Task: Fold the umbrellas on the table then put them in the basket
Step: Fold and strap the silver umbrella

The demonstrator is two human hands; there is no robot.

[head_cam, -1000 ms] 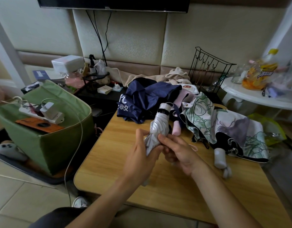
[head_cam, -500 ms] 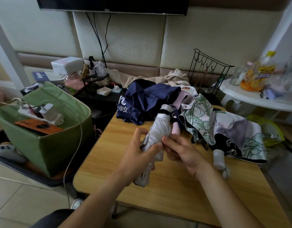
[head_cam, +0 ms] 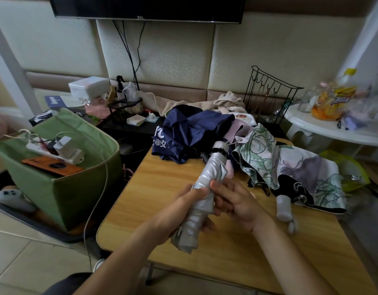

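A silver umbrella (head_cam: 213, 173), collapsed and rolled into a tube, slants over the wooden table (head_cam: 162, 184) with its capped end pointing away from me. My left hand (head_cam: 179, 211) grips its lower half. My right hand (head_cam: 232, 201) holds its middle, thumb pressed on the fabric. A navy umbrella (head_cam: 188, 133) lies crumpled at the table's far edge. A floral green-and-purple umbrella (head_cam: 294, 169) sprawls unfolded to the right, its pale handle (head_cam: 283, 207) on the table. The green fabric basket (head_cam: 77, 188) stands on the floor to the left.
The basket holds a power strip with a charger (head_cam: 62, 147) and an orange-brown flat item (head_cam: 51, 167); a white cable hangs over its side. A black wire rack (head_cam: 269, 94) stands behind the umbrellas. A white round table (head_cam: 332, 130) with bottles is at right.
The silver umbrella has been wound tighter and now sits lower in my hands. My left hand slid down to its lower half, my right hand shifted onto its middle.
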